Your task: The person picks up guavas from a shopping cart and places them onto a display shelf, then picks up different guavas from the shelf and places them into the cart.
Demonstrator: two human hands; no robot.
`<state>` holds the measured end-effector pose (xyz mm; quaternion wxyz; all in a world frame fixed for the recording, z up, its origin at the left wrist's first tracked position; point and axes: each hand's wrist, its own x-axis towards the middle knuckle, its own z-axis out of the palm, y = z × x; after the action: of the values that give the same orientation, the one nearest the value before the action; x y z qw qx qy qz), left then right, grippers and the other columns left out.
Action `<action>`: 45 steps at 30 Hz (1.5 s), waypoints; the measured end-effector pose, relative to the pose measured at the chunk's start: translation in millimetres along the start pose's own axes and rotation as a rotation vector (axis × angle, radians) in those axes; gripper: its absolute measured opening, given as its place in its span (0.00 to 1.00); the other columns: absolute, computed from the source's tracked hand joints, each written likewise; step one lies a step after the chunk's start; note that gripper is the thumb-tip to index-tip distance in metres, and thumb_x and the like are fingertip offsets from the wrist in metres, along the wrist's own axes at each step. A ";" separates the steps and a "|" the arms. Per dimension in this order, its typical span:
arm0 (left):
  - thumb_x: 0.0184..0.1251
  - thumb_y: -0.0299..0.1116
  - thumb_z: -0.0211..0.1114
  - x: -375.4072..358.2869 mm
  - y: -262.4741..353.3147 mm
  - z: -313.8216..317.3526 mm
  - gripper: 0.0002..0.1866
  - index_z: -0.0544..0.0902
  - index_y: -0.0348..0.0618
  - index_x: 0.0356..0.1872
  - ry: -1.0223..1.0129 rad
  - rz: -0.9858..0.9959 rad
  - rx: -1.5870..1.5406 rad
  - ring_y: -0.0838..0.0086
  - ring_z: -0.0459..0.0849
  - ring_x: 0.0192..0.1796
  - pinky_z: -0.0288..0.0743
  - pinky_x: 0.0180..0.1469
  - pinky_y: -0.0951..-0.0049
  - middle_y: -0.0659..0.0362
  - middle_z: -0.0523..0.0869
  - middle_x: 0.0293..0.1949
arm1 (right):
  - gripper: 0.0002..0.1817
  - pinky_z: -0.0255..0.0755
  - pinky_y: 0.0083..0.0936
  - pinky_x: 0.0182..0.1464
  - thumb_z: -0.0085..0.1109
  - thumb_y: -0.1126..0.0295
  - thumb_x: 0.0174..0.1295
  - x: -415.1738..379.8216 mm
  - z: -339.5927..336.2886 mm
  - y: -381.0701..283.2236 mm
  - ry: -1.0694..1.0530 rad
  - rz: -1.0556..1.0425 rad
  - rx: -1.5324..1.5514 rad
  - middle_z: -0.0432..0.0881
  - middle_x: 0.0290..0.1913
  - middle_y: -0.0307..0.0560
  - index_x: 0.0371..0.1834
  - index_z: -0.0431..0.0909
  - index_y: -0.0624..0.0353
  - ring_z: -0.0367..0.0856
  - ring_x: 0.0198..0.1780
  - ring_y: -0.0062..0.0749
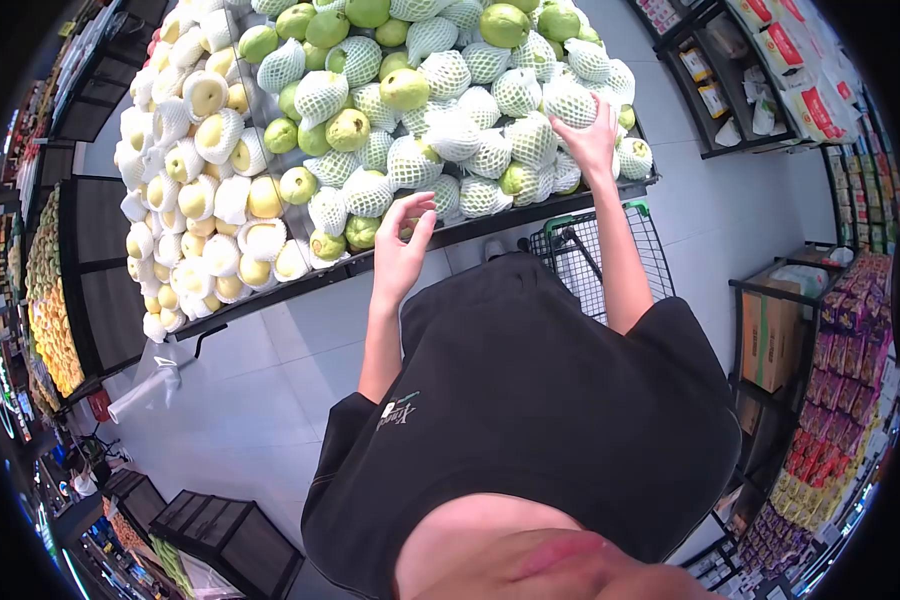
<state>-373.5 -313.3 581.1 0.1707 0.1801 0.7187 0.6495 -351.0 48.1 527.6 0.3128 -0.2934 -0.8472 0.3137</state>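
Observation:
Green guava-like fruits (404, 89), many in white foam nets, are heaped on a display stand. At the heap's right side, my right hand (587, 140) has its thumb and fingers spread around a netted fruit (569, 103), which rests among the others. My left hand (404, 240) hovers at the stand's front edge, just below the green fruits, with its fingers curved and apart and nothing in it. Left of a clear divider lie pale yellow fruits (198, 197) in white foam.
A wire shopping cart (650, 250) with green trim stands under my right forearm. The stand's dark front edge (470, 228) runs before me. Shelves of packaged goods (838, 380) and a cardboard box (768, 340) are at the right. Dark crates (225, 540) stand at the lower left.

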 end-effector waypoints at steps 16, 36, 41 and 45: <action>0.69 0.30 0.68 25.2 5.4 94.7 0.16 0.83 0.42 0.57 -0.038 -0.057 0.330 0.71 0.85 0.45 0.78 0.49 0.67 0.56 0.84 0.45 | 0.29 0.63 0.44 0.70 0.68 0.67 0.63 17.8 -18.2 20.4 -0.087 -0.188 0.175 0.77 0.63 0.53 0.68 0.73 0.57 0.71 0.66 0.45; 0.64 0.32 0.70 -23.3 10.5 97.1 0.22 0.83 0.47 0.60 -0.210 0.560 0.498 0.58 0.78 0.69 0.69 0.69 0.56 0.54 0.82 0.62 | 0.43 0.58 0.47 0.77 0.32 0.36 0.76 -155.3 39.3 -57.1 -1.089 1.032 1.856 0.64 0.77 0.62 0.81 0.56 0.59 0.64 0.77 0.50; 0.72 0.61 0.54 -46.2 -53.1 55.2 0.34 0.76 0.51 0.71 -0.313 0.795 0.623 0.54 0.62 0.80 0.51 0.79 0.48 0.50 0.69 0.76 | 0.44 0.51 0.47 0.81 0.27 0.35 0.77 -220.4 22.1 -102.9 -1.044 0.786 1.837 0.59 0.81 0.61 0.83 0.52 0.60 0.59 0.80 0.50; 0.73 0.55 0.59 -62.1 -112.6 25.4 0.32 0.75 0.49 0.71 -0.193 0.617 0.460 0.52 0.72 0.73 0.61 0.74 0.50 0.46 0.75 0.70 | 0.43 0.42 0.43 0.82 0.26 0.37 0.79 -259.6 -27.8 -114.1 -0.911 0.771 1.457 0.53 0.83 0.57 0.83 0.50 0.63 0.51 0.84 0.43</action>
<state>-311.1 -331.3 467.2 -0.0106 0.4813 0.7383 0.4724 -201.4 -194.2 536.3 -0.0676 -0.1350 -0.3275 0.9327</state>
